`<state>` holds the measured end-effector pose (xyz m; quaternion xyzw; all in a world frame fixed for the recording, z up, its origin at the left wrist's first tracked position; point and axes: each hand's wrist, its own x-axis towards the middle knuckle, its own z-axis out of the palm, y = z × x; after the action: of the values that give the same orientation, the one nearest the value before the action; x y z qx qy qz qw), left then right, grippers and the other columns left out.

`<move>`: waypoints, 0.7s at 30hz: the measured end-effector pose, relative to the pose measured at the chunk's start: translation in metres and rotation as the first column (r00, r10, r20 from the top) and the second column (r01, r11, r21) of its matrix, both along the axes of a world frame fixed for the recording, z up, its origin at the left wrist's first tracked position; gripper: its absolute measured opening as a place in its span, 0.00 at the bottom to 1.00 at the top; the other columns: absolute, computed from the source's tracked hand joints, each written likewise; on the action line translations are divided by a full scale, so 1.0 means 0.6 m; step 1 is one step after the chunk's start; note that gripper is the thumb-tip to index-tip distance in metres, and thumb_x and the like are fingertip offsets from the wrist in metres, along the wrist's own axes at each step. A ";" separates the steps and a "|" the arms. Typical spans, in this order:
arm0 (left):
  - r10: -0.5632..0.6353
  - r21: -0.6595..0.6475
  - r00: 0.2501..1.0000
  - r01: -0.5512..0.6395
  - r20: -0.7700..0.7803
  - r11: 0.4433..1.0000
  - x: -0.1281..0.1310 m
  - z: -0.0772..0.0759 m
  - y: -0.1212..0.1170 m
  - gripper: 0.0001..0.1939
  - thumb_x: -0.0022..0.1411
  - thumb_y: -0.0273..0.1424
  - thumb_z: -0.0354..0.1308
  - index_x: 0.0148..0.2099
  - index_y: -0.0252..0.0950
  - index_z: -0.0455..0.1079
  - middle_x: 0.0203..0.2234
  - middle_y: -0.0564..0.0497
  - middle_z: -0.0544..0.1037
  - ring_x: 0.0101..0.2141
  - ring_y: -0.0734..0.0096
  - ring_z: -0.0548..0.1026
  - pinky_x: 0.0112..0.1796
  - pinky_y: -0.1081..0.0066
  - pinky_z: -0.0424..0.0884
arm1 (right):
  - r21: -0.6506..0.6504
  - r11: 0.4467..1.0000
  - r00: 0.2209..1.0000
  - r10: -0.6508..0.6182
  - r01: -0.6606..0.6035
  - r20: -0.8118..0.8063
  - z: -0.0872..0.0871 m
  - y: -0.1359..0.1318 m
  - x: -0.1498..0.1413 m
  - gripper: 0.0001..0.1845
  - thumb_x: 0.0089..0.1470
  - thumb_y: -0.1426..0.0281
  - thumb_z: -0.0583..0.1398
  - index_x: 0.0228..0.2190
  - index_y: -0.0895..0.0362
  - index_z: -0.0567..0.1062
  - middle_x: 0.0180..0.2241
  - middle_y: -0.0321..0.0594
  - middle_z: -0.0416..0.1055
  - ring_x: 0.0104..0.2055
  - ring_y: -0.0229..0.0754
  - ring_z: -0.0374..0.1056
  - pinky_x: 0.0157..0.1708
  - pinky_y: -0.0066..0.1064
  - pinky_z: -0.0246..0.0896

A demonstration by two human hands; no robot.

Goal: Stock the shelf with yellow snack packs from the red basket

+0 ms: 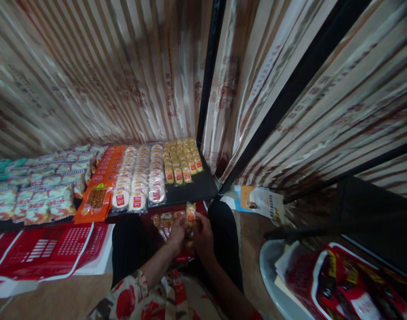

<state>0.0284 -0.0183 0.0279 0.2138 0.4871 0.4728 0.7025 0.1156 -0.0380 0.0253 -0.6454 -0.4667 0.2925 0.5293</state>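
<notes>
My left hand (177, 233) and my right hand (202, 234) meet over my lap, both with fingers curled. Together they hold small yellow snack packets (190, 213), one standing upright between the fingertips. Below the hands lies a red bag (163, 221) with several more such packets in it, resting on my dark trousers. Just beyond, a low black shelf (193, 189) carries rows of the same yellow packets (181, 160) at its right end.
The shelf also holds round white cakes (140, 178), orange packs (100, 186) and white-and-red bags (33, 195). A flattened red carton (46, 251) lies on the floor at left. A leaflet (260, 202) and a white tub (273, 275) of red packaging sit at right. Striped wrapping covers the walls.
</notes>
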 end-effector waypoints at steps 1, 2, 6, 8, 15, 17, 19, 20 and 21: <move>-0.005 0.000 1.000 0.005 -0.005 1.000 0.001 0.003 0.001 0.16 0.42 0.31 0.64 0.37 0.37 0.70 0.33 0.50 0.77 0.34 0.71 0.75 0.36 0.72 0.68 | -0.007 1.000 1.000 0.000 0.000 -0.014 0.000 0.001 0.000 0.16 0.49 0.68 0.53 0.40 0.56 0.72 0.40 0.45 0.71 0.44 0.44 0.67 0.47 0.40 0.63; -0.010 0.001 1.000 0.010 -0.008 1.000 0.003 0.007 0.001 0.16 0.42 0.31 0.64 0.37 0.36 0.70 0.33 0.50 0.77 0.33 0.71 0.75 0.35 0.73 0.68 | -0.012 1.000 1.000 0.001 -0.001 -0.026 -0.001 0.002 0.001 0.16 0.48 0.68 0.53 0.40 0.56 0.72 0.40 0.45 0.71 0.44 0.44 0.68 0.47 0.40 0.63; 0.001 0.036 1.000 -0.001 -0.008 0.999 0.007 0.020 0.005 0.19 0.40 0.31 0.66 0.38 0.36 0.69 0.31 0.50 0.77 0.30 0.73 0.74 0.31 0.75 0.66 | -0.014 1.000 0.999 -0.008 0.008 -0.039 0.001 0.005 0.002 0.17 0.48 0.67 0.53 0.40 0.56 0.73 0.42 0.46 0.70 0.46 0.45 0.67 0.50 0.41 0.61; 0.017 0.046 1.000 -0.016 -0.019 0.999 0.010 0.023 0.007 0.19 0.39 0.32 0.66 0.37 0.36 0.68 0.30 0.50 0.77 0.29 0.74 0.74 0.30 0.75 0.66 | -0.010 1.000 1.000 -0.009 0.008 -0.026 0.004 0.007 0.004 0.17 0.48 0.67 0.53 0.40 0.57 0.73 0.43 0.46 0.70 0.47 0.45 0.67 0.51 0.42 0.60; 0.004 0.113 0.993 0.009 -0.117 0.994 0.018 0.027 0.019 0.12 0.42 0.28 0.61 0.33 0.35 0.66 0.24 0.53 0.76 0.27 0.75 0.72 0.30 0.76 0.65 | 0.036 0.999 1.000 0.016 -0.017 0.020 0.004 0.019 0.011 0.17 0.49 0.67 0.52 0.40 0.58 0.72 0.43 0.48 0.70 0.47 0.46 0.66 0.51 0.44 0.60; 0.000 0.127 0.985 0.023 -0.175 0.992 0.020 0.029 0.023 0.10 0.44 0.27 0.60 0.33 0.35 0.66 0.23 0.55 0.75 0.26 0.76 0.72 0.29 0.76 0.65 | 0.047 0.999 0.999 0.012 -0.013 0.030 0.001 0.022 0.012 0.17 0.49 0.68 0.52 0.40 0.58 0.72 0.42 0.48 0.70 0.47 0.46 0.66 0.51 0.44 0.60; 0.003 0.140 0.968 0.033 -0.250 0.990 0.021 0.031 0.025 0.09 0.45 0.26 0.58 0.33 0.35 0.67 0.23 0.55 0.74 0.26 0.77 0.71 0.29 0.76 0.65 | 0.063 0.998 0.999 0.015 -0.017 0.037 -0.002 0.025 0.013 0.17 0.49 0.68 0.52 0.41 0.57 0.72 0.43 0.47 0.70 0.47 0.45 0.66 0.51 0.44 0.60; 0.003 0.146 0.958 0.041 -0.288 0.988 0.021 0.032 0.026 0.08 0.46 0.25 0.57 0.33 0.36 0.67 0.23 0.56 0.74 0.26 0.77 0.71 0.30 0.76 0.65 | 0.071 0.997 0.999 0.018 -0.020 0.038 -0.003 0.027 0.014 0.16 0.49 0.68 0.52 0.41 0.57 0.71 0.43 0.47 0.70 0.47 0.45 0.66 0.51 0.44 0.60; 0.003 0.154 0.946 0.050 -0.324 0.987 0.021 0.032 0.027 0.08 0.46 0.25 0.56 0.33 0.36 0.68 0.24 0.56 0.74 0.26 0.76 0.71 0.30 0.76 0.66 | 0.078 0.997 0.999 0.020 -0.023 0.038 -0.005 0.028 0.015 0.16 0.49 0.68 0.53 0.41 0.57 0.71 0.43 0.48 0.70 0.47 0.45 0.66 0.51 0.44 0.60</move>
<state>0.0411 -0.0018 0.0470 0.3499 0.5532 0.4606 0.5995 0.1247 -0.0211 0.0225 -0.6243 -0.4946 0.2675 0.5423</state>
